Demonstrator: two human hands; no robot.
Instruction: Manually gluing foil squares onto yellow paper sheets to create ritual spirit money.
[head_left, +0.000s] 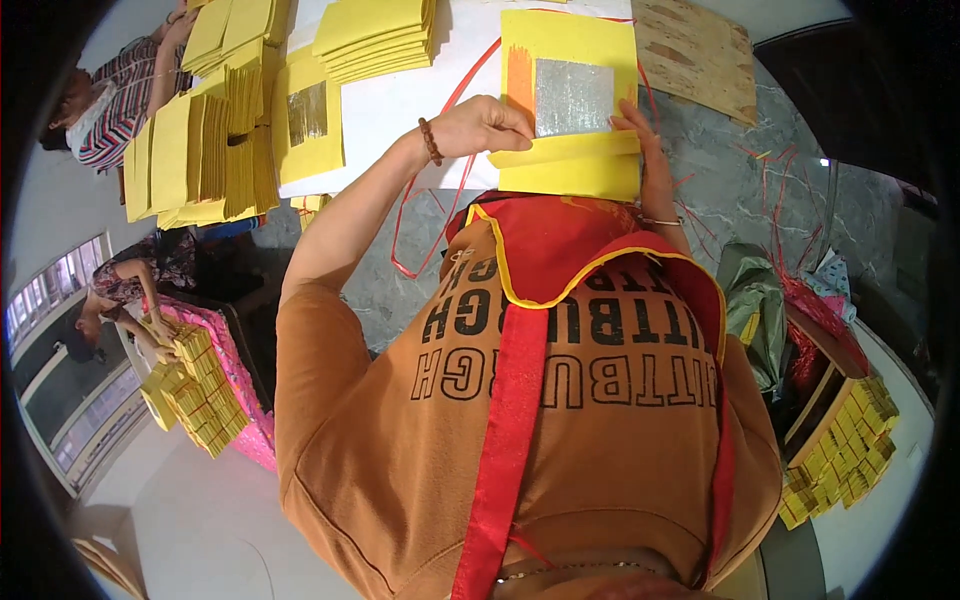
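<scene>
A yellow joss paper sheet [568, 90] with a silver foil square and an orange smear lies at the table's near edge. Its near part is folded up into a flap [568, 170]. My left hand [490, 125] is closed, pinching the left end of the fold with thumb and forefinger. Around the right edge bends my right hand [652, 150], fingers on the paper by the fold; its thumb is hidden. Another foil-marked yellow sheet [307, 120] lies to the left, beside upright stacks of folded yellow paper [195, 150].
More yellow stacks [375, 38] stand on the white table [455, 30]. Red string [395, 235] loops down its near edge. A plywood board [695, 55] is at right, above a green plastic bag [752, 310] and bundled yellow packets [845, 455]. Two people work at left, one beside yellow bundles [200, 385].
</scene>
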